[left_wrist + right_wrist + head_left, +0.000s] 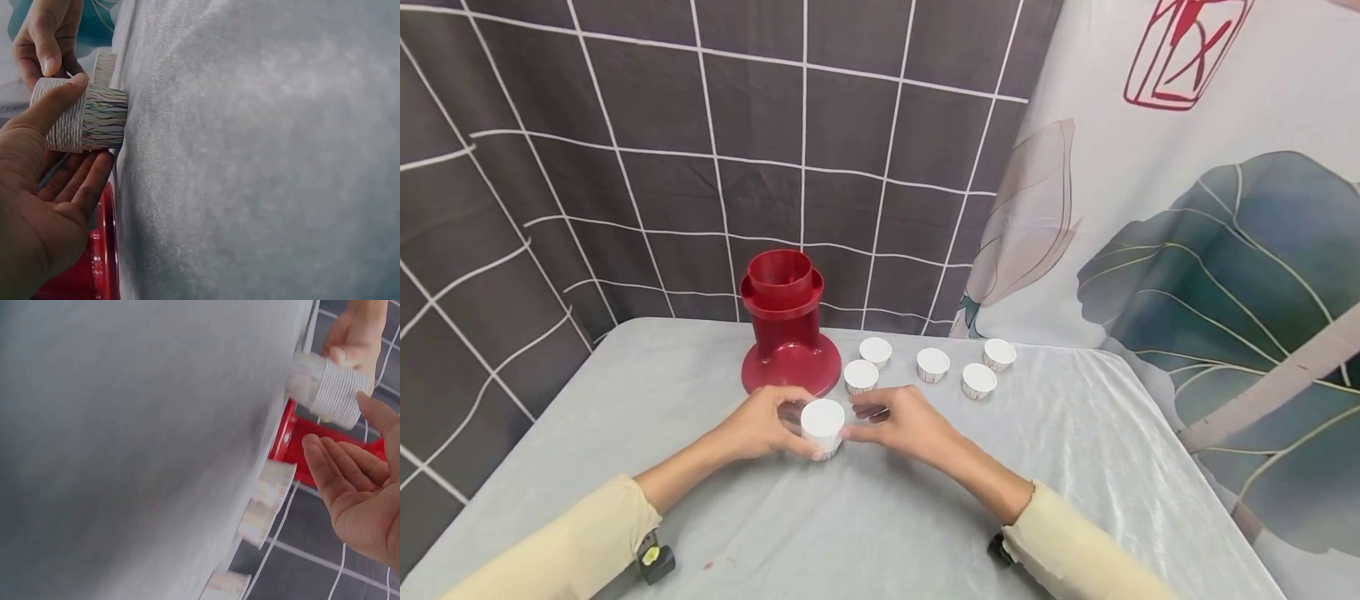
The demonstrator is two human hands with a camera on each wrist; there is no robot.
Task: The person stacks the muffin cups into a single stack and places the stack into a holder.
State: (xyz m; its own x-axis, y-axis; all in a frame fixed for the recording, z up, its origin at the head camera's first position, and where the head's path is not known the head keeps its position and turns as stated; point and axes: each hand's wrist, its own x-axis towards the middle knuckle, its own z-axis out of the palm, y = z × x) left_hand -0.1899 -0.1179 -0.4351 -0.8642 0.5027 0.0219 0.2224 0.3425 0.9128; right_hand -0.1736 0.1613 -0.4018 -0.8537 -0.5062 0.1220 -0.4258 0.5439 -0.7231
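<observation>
In the head view my left hand grips a stack of white paper baking cups near the table's middle. The left wrist view shows the stack from the side, many rims nested, with coloured streaks on the lowest cup. My left thumb lies along one side, the fingers on the other. Close on the stack's right is my right hand, its thumb tip right at the top rim. In the right wrist view the right fingers are extended and apart from the cups.
Behind the hands stands a red plastic holder with a round base. Several single paper cups, one of them a front cup, stand to its right on the grey cloth-covered table. A dark gridded curtain hangs behind.
</observation>
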